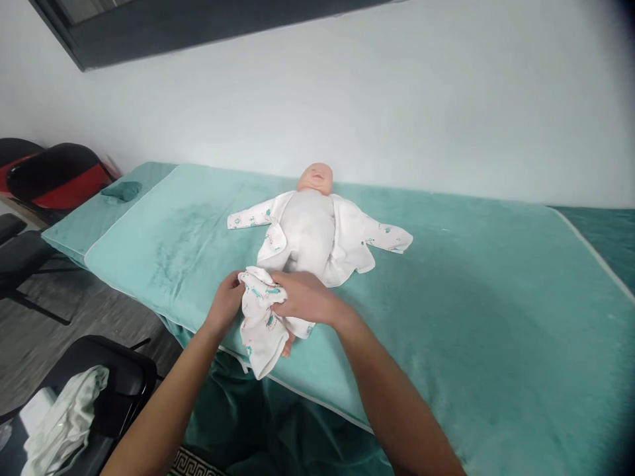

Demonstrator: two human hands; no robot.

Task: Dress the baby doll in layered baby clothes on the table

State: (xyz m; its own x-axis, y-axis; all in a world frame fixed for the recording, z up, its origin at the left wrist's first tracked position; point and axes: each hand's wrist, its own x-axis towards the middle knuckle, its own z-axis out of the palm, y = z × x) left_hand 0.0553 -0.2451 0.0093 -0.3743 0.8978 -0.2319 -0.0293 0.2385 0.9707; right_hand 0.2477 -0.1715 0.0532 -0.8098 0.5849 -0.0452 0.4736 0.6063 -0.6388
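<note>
A baby doll (308, 225) lies on its back on the green bed, its head toward the wall. An open white printed jacket (350, 241) is spread beneath it, both sleeves stretched outward. White printed baby trousers (262, 330) are bunched at the doll's lower legs, and one bare foot shows below the cloth. My left hand (228, 297) pinches the left edge of the trousers. From the right, my right hand (305, 295) grips the same cloth over the doll's legs, its fingers partly hidden by folds.
The green-covered bed (471, 317) runs along a white wall, with a face hole (122, 191) at its left end. A black chair (126, 370) at lower left bears a crumpled pale cloth (69, 416). Red and black chairs (62, 175) stand beyond the bed's left end.
</note>
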